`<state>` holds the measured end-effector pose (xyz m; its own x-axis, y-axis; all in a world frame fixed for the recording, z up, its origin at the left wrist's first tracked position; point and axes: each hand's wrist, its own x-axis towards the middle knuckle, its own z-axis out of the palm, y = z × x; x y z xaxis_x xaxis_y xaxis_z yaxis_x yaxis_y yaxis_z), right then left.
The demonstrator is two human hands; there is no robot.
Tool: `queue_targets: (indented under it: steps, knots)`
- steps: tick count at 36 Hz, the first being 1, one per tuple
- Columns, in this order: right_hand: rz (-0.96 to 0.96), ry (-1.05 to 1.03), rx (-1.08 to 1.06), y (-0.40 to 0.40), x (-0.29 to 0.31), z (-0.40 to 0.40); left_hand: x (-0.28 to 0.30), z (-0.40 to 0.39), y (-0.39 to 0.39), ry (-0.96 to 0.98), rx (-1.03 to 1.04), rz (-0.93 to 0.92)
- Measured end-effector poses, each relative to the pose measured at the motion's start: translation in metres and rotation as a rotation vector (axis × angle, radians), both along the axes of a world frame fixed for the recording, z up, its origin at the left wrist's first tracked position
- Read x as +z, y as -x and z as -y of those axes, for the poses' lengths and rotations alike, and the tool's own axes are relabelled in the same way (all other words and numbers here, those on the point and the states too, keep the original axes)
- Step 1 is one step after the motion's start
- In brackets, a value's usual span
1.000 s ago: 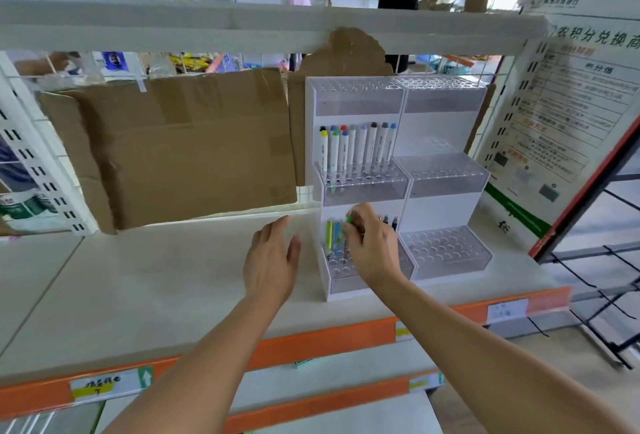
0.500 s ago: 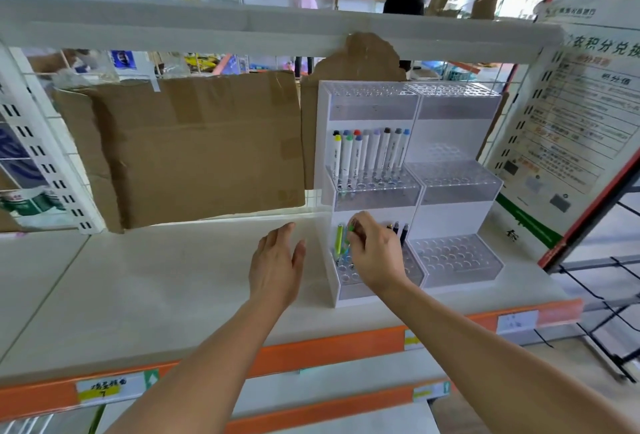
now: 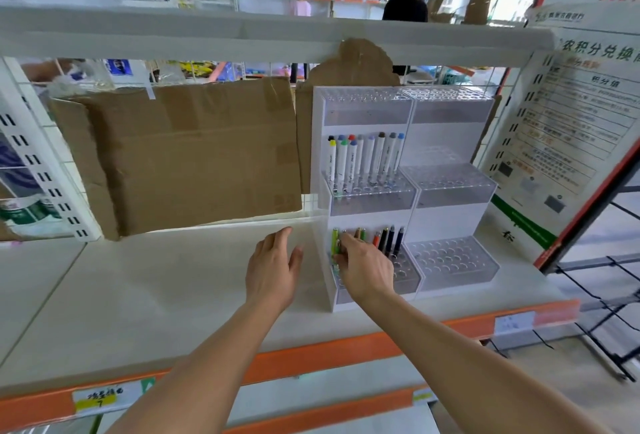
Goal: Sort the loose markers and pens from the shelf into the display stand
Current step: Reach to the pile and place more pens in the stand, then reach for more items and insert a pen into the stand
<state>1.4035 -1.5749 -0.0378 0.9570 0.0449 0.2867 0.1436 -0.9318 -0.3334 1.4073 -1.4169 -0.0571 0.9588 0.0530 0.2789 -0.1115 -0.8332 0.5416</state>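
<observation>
Our right hand [image 3: 363, 269] reaches into the bottom tier of the left white-and-clear plastic display stand [image 3: 363, 191], knuckles up and fingers curled forward round a thin pen [image 3: 341, 243] at the left end of that tier; the fingertips hide most of its barrel, so we cannot tell its colour for sure. Just left of the hand a lime-green pen [image 3: 334, 243] stands upright in its hole, touching or nearly touching our fingers. To the right of the hand stand more upright pens: a green-and-tan one, an orange one [image 3: 376, 239], and three dark ones [image 3: 391, 239].

One tier up, a row of white-barrelled markers with coloured caps [image 3: 367, 160] stands in the holes, leaning slightly. The top tier holds nothing we can make out.

Our left hand [image 3: 273, 271] hovers palm down over the pale shelf board [image 3: 138, 295], just beside the stand's left wall, fingers straight and relaxed, grasping nothing. Both forearms stretch up from the lower edge of view.

A second matching clear stand [image 3: 453, 191] sits touching the first on its right. Behind, a flattened brown cardboard box [image 3: 194, 153] leans against the wire back. An orange price rail [image 3: 346, 354] edges the shelf, and a printed poster [image 3: 571, 129] stands at the right.
</observation>
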Motion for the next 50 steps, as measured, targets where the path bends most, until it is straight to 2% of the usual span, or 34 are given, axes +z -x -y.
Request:
queue_targets:
  steps: [3, 5, 8, 11, 17, 25, 36, 50]
  knots:
    - [0.01, -0.006, -0.002, 0.002, -0.002, 0.006, 0.002, -0.002, 0.004, -0.024, 0.009, 0.0]
    - [0.094, -0.018, 0.012, 0.006, 0.0, 0.008, 0.003, -0.004, 0.008, -0.041, 0.027, -0.014]
    - [0.271, -0.015, 0.109, 0.009, 0.005, 0.005, 0.005, -0.013, 0.018, -0.062, 0.065, -0.03]
    - [0.317, 0.017, 0.223, 0.013, 0.014, -0.007, 0.006, -0.025, 0.034, -0.084, 0.115, -0.039]
    - [0.164, 0.133, 0.474, 0.024, 0.026, -0.05, 0.005, -0.064, 0.076, -0.154, 0.251, -0.059]
    - [-0.069, 0.221, 0.664, 0.049, 0.018, -0.123, -0.004, -0.135, 0.15, -0.197, 0.523, -0.225]
    - [-0.113, 0.295, 0.906, 0.096, 0.025, -0.26, 0.007, -0.248, 0.245, -0.149, 0.76, -0.277]
    - [-0.157, 0.393, 0.996, 0.161, 0.012, -0.439, -0.007, -0.4, 0.335, -0.173, 0.85, -0.389]
